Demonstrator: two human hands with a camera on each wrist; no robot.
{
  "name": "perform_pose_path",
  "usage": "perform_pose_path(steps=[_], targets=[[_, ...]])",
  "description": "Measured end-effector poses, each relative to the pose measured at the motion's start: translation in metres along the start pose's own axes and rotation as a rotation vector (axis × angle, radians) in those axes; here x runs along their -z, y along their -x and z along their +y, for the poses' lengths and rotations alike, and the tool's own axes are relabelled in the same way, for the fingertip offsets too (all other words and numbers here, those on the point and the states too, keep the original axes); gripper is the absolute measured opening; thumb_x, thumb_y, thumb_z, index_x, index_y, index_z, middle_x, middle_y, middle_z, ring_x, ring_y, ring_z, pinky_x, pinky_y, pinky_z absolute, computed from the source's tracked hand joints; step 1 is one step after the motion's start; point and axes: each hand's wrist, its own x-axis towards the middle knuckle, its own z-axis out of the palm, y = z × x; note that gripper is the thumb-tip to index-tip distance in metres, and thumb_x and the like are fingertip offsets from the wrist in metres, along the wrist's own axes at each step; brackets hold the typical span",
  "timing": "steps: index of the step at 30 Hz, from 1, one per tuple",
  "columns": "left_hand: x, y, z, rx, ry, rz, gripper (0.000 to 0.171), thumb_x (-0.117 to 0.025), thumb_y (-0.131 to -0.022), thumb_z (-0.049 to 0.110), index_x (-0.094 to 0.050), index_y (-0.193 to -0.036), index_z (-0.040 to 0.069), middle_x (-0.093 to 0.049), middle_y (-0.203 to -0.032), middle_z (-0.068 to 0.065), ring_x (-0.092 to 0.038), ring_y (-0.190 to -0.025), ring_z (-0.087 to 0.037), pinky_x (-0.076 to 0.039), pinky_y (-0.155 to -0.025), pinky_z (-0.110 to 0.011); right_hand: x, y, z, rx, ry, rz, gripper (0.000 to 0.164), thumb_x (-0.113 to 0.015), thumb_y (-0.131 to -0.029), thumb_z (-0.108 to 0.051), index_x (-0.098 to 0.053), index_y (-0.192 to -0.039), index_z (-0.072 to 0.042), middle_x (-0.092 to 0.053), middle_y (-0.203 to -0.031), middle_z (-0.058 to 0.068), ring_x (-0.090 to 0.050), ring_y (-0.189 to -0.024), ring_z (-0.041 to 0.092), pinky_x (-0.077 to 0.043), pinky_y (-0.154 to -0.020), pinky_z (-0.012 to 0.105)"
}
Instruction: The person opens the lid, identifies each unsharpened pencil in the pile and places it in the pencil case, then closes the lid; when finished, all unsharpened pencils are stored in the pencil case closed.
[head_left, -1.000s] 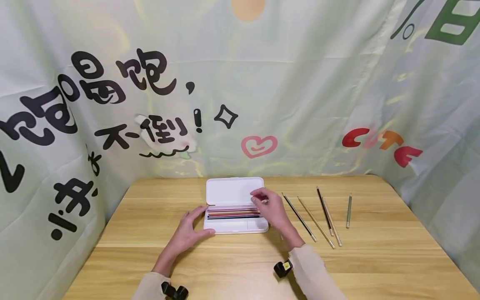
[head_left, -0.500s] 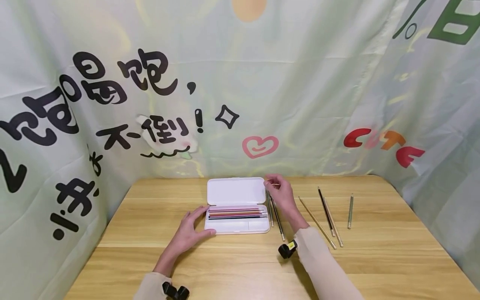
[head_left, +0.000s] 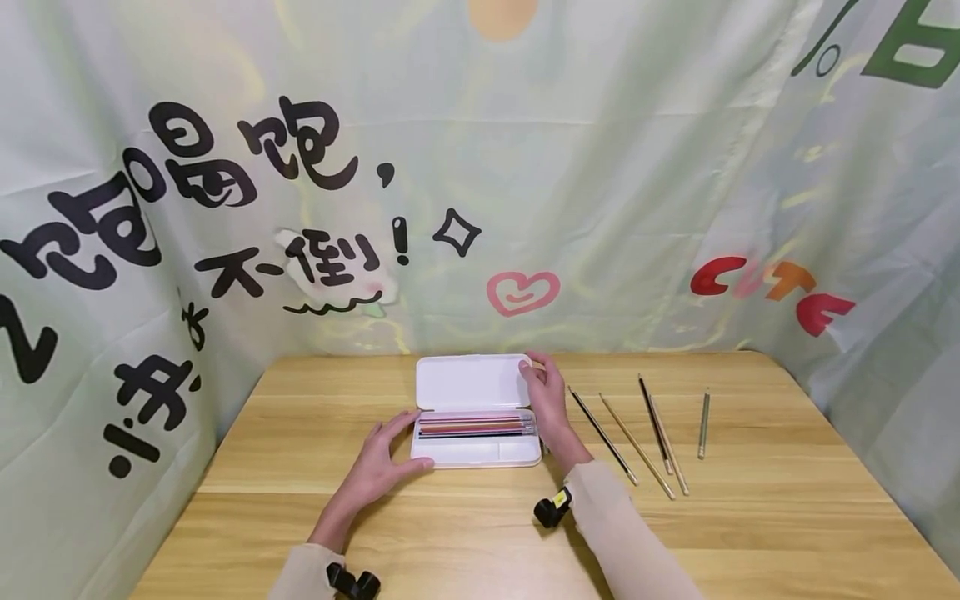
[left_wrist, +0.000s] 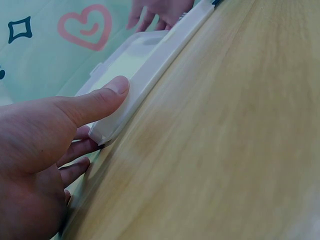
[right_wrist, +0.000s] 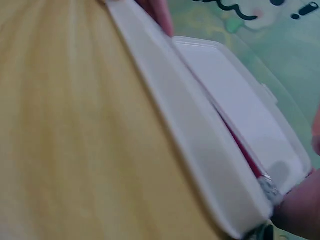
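Observation:
A white pencil case [head_left: 453, 452] lies with its lid [head_left: 468, 383] flipped back. Several coloured pencils [head_left: 472, 427] fill its rear compartment. My left hand [head_left: 375, 462] holds the case's left end, thumb at the front corner and fingers at the back; the left wrist view shows that thumb on the white wall [left_wrist: 150, 75]. At the lid's right edge, my right hand [head_left: 547, 400] pinches it, thumb on the inner face and fingers behind. In the right wrist view, silvery pencil ends [right_wrist: 269, 187] show near the case's right end, and the hand is mostly out of frame.
Right of the case lie loose pencils: a black one [head_left: 603, 435], a yellowish one [head_left: 636, 446], a dark one [head_left: 655, 423] beside a tan one [head_left: 670, 446], and a short green one [head_left: 704, 425]. A printed curtain [head_left: 615, 208] hangs behind the wooden table [head_left: 465, 533].
My right hand has left the inside of the case, swung right and back, then come in to the lid's right edge. It covers two pencils seen half a second ago. My left hand stays put.

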Motion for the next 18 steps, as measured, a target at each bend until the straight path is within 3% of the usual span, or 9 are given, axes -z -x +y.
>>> perform_pose_path(steps=[4, 9, 12, 18], targets=[[0.0, 0.001, 0.001, -0.011, -0.008, 0.007, 0.083, -0.089, -0.081, 0.034, -0.051, -0.151, 0.008, -0.047, -0.154, -0.021, -0.037, -0.145, -0.043, -0.007, -0.122, -0.065, -0.004, 0.003, 0.003, 0.042, -0.007, 0.012, 0.042, -0.055, -0.107, -0.028, -0.052, -0.144, -0.007, -0.06, -0.101, 0.012, -0.052, -0.092, 0.023, -0.041, -0.078, 0.033], [0.001, -0.001, 0.003, -0.004, -0.004, 0.001, 0.083, -0.089, -0.081, 0.034, -0.051, -0.151, 0.008, -0.047, -0.154, -0.021, -0.038, -0.145, -0.042, -0.006, -0.122, -0.064, -0.002, 0.005, 0.003, 0.068, -0.052, 0.024, 0.038, -0.05, -0.108, -0.025, -0.053, -0.141, -0.005, -0.063, -0.115, 0.013, -0.055, -0.102, 0.023, -0.043, -0.086, 0.034], [0.001, -0.001, 0.004, 0.008, -0.006, -0.01, 0.082, -0.088, -0.082, 0.034, -0.051, -0.151, 0.009, -0.047, -0.155, -0.02, -0.037, -0.146, -0.042, -0.006, -0.123, -0.063, 0.001, 0.006, 0.002, 0.077, -0.09, 0.014, 0.034, -0.048, -0.11, -0.027, -0.056, -0.133, -0.004, -0.06, -0.119, 0.011, -0.055, -0.103, 0.022, -0.045, -0.086, 0.033], [0.0, 0.0, 0.004, 0.016, -0.002, -0.007, 0.083, -0.089, -0.081, 0.033, -0.052, -0.151, 0.009, -0.046, -0.155, -0.021, -0.036, -0.146, -0.043, -0.005, -0.123, -0.063, 0.008, 0.013, -0.008, 0.104, -0.171, -0.057, 0.033, -0.051, -0.109, -0.029, -0.057, -0.116, 0.002, -0.054, -0.107, 0.011, -0.053, -0.095, 0.022, -0.048, -0.082, 0.032]])
